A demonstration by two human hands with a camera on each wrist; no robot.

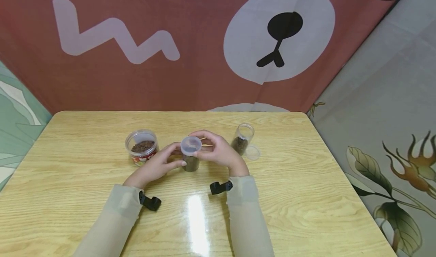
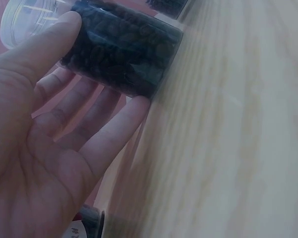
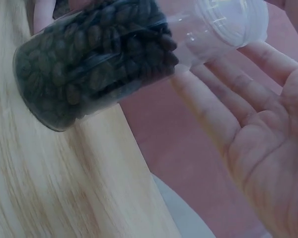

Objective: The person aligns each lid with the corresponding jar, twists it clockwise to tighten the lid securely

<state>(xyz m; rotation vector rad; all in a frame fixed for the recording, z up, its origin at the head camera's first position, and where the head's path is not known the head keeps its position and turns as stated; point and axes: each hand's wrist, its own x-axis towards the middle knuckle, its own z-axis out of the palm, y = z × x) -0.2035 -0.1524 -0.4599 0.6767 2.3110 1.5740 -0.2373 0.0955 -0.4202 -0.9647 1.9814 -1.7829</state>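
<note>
A clear plastic jar of dark coffee beans stands upright on the table between both hands. On its top is a translucent lid. My left hand holds the jar from the left, its thumb on the near side and fingers round the far side. From the right, my right hand grips the lid's rim between thumb and forefinger. In the right wrist view the other fingers extend behind the jar. Beans fill its lower part, with bare clear wall above.
Left of the hands stands an uncovered tub with brown pieces inside. Behind the right hand is a second, lidless jar partly filled with dark contents. A clear round lid lies beside it on the wooden table.
</note>
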